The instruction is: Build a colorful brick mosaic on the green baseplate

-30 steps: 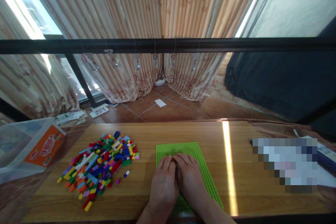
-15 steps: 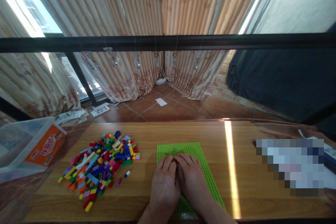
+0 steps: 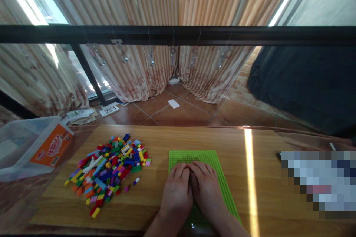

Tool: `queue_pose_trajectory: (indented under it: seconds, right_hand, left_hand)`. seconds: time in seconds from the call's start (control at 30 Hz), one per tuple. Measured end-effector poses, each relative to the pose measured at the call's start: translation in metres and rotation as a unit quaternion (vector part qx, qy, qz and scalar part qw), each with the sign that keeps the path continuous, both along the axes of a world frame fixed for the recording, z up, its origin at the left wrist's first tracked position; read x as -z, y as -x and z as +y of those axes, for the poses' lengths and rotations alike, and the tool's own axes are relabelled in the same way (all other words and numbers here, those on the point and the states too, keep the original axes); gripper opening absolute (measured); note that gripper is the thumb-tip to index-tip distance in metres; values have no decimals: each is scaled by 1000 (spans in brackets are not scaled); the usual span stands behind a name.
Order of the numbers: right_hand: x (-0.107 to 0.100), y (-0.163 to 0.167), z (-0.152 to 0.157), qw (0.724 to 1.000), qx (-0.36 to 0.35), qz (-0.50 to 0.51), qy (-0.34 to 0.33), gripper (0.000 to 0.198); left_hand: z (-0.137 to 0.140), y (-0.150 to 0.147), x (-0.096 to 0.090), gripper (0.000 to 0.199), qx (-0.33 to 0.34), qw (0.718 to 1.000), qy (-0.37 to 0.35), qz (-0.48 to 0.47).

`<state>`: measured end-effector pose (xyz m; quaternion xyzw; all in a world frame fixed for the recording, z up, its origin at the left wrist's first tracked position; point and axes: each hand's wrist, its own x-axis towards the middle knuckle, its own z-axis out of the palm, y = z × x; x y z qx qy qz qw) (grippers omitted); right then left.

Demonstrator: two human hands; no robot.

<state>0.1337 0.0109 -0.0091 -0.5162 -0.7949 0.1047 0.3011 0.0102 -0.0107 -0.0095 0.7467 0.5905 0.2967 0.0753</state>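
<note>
A green studded baseplate (image 3: 193, 155) lies on the wooden table in front of me. My left hand (image 3: 178, 192) rests over it, back up, with its fingers close together and curled down. Against its inner side lies my right hand (image 3: 204, 187), also back up with bent fingers. The two hands touch along thumbs and index fingers. Their palms and fingertips are hidden, so whether anything is under them does not show. To the left spreads a loose pile of colourful toy building bricks (image 3: 111, 166), apart from both hands.
A clear plastic bin (image 3: 16, 133) with an orange label stands left of the table (image 3: 155, 137). A blurred-out patch (image 3: 322, 181) covers something at the right. Behind the table are a dark rail (image 3: 167, 35), curtains (image 3: 155, 0) and papers (image 3: 109, 110) on the tiled floor.
The view has shifted slightly, so the rail sits higher and the table things appear a little further right. Both hands keep the same pose on the baseplate.
</note>
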Motion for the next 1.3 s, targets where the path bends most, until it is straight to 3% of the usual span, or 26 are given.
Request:
queue_pose_trajectory:
  seconds: [0.23, 0.5, 0.77, 0.93, 1.13, 1.3]
  right_hand:
    - [3, -4, 2, 1000, 7, 8, 8, 26]
    - [12, -14, 12, 990, 46, 133, 11, 36]
    - [19, -15, 18, 985, 56, 165, 16, 39]
    - [20, -10, 21, 984, 72, 165, 4, 38]
    - [17, -4, 20, 981, 70, 181, 2, 38]
    - [17, -5, 19, 981, 59, 187, 14, 39]
  left_hand:
    - [-3, 4, -17, 35, 20, 996, 65, -50]
    - [-4, 9, -20, 49, -33, 991, 109, -76]
    - [-7, 10, -15, 56, -9, 994, 106, -30]
    - [-12, 5, -13, 52, 0, 994, 89, 61]
    - [-11, -1, -26, 60, -3, 981, 123, 150]
    - [-10, -6, -30, 61, -27, 980, 128, 153]
